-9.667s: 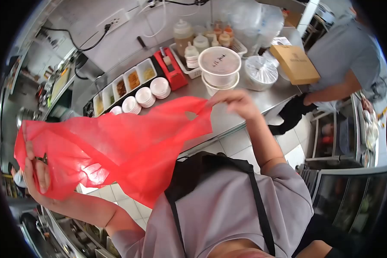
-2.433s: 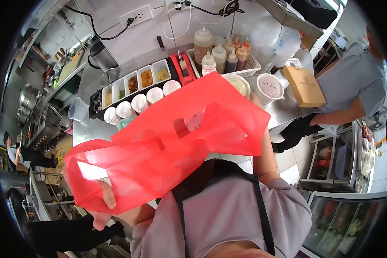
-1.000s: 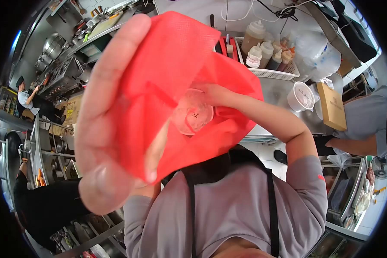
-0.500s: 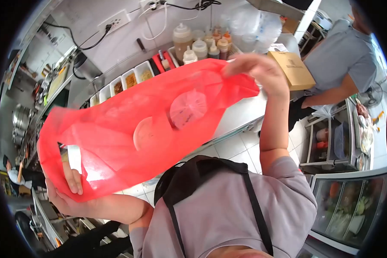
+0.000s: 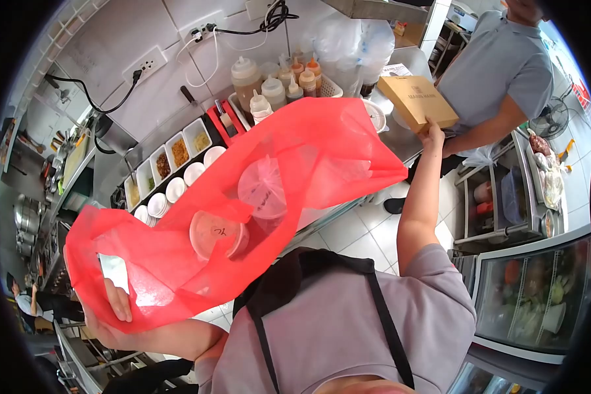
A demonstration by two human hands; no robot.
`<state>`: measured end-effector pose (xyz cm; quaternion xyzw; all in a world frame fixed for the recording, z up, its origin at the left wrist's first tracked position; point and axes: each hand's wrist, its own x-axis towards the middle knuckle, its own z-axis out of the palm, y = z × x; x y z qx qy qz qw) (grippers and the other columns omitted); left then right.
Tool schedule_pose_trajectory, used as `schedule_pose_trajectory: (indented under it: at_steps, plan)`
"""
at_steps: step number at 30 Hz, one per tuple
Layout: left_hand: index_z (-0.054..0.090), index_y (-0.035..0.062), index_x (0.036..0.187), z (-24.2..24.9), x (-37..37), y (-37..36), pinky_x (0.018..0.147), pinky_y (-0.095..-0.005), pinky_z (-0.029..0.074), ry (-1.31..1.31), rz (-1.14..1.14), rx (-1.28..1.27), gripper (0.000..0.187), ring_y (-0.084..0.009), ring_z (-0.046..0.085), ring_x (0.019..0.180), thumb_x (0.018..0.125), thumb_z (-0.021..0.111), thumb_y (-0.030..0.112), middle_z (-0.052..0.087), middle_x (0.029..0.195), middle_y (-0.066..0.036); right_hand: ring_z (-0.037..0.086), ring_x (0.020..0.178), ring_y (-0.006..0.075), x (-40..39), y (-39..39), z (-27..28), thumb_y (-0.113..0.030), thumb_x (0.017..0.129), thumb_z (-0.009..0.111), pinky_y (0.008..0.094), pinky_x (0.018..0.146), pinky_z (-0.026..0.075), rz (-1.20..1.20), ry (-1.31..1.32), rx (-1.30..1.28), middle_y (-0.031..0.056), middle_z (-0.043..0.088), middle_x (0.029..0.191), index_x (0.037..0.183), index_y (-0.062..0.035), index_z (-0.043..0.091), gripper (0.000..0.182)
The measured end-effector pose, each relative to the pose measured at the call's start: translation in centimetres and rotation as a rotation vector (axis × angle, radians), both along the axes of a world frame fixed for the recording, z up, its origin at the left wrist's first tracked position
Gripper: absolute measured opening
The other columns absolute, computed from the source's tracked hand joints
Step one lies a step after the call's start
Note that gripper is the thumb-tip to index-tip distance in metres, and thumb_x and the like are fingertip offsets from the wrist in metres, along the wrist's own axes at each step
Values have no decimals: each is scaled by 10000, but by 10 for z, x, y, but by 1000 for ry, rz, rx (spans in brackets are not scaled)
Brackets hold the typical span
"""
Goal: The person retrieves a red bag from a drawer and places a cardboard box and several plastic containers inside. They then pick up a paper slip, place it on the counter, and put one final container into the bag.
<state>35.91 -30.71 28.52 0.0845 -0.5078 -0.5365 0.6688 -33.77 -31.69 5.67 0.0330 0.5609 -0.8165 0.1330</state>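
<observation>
My left hand [image 5: 117,307] is hooked through the handle of a red bag [image 5: 157,269], which hangs open across the counter. Through the red material I see a round tub [image 5: 217,231] with a handwritten mark on its lid. Beside it in the bag is another round container [image 5: 262,187] wrapped in clear plastic, with dark writing on it. My right hand [image 5: 432,134] is closed on the near edge of a brown cardboard box [image 5: 417,100] with printed lettering, its thumb side partly hidden. The bag's right end droops below that arm.
Sauce bottles [image 5: 274,90] and white trays of toppings [image 5: 178,152] stand along the wall. Stacked white cups [image 5: 176,190] sit in front of them. A person in a grey shirt [image 5: 499,72] stands beyond the box. A glass-door fridge [image 5: 525,295] is at lower right.
My right hand has let go of the bag's right end and moved right onto the cardboard box. The bag has sagged, showing more of the containers and cups.
</observation>
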Motion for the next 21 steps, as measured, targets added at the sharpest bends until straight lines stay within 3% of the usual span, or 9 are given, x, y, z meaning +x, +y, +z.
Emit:
schedule_pose_trajectory:
  at_steps: [5,7,10,13,15,16,18,19,21]
  plan:
    - [376,-75,1070,-4,5,0,369,-158,301,-19,-10,-4,303,-83,336,427,895,398,172,385,611,-89,570,947,256,16,29,7,-55,769,637,394,780,463,258,-26,-378,119,566,1029,1110,29,475,387]
    - [384,-75,1068,-5,3,-1,399,-157,306,-48,-15,14,319,-75,346,458,912,389,203,394,641,-77,570,930,212,54,51,34,-69,801,597,346,763,468,382,103,-487,84,578,1009,1115,12,470,349]
    - [379,-84,1090,3,2,-3,412,-167,320,-65,-51,-9,345,-80,361,484,903,403,206,411,697,-89,454,1149,258,122,58,108,-78,799,550,365,949,402,467,364,-617,136,456,1239,1267,16,348,519]
    - [366,-99,1128,15,3,-6,417,-172,312,-128,-144,-76,426,-76,374,513,876,432,238,424,759,-95,536,1045,271,154,44,165,-161,818,575,390,891,449,379,410,-562,138,509,1181,1221,40,390,486]
    - [328,-119,1184,26,-15,-5,409,-173,296,-112,68,-43,536,-68,350,487,845,461,274,442,754,-90,558,1010,273,205,31,212,-199,836,556,396,866,464,458,370,-656,147,529,1154,1198,25,426,445]
    - [176,-133,1315,30,-20,-6,527,-167,406,-204,91,-29,761,-64,351,463,749,530,232,491,834,-143,560,1007,276,233,27,229,-227,849,538,400,861,465,552,335,-758,159,532,1149,1195,14,439,433]
    - [296,-82,1309,19,-32,-20,882,-213,386,-315,147,-96,733,-69,536,770,686,578,183,500,1147,-93,572,981,255,288,17,251,-259,868,497,400,843,470,674,258,-788,147,544,1126,1183,10,452,417]
    - [342,-37,1307,27,-55,-17,882,-205,370,-382,180,-32,828,-90,489,1026,630,713,260,441,1268,-64,554,1003,241,324,11,254,-273,871,484,392,858,454,668,331,-723,132,543,1120,1191,3,450,424]
    - [420,-6,1257,14,-73,-19,822,-214,403,-305,16,73,840,-101,477,1053,556,818,231,488,1197,-58,547,989,203,383,2,247,-193,843,533,345,859,441,804,383,-757,95,557,1057,1183,-10,452,395]
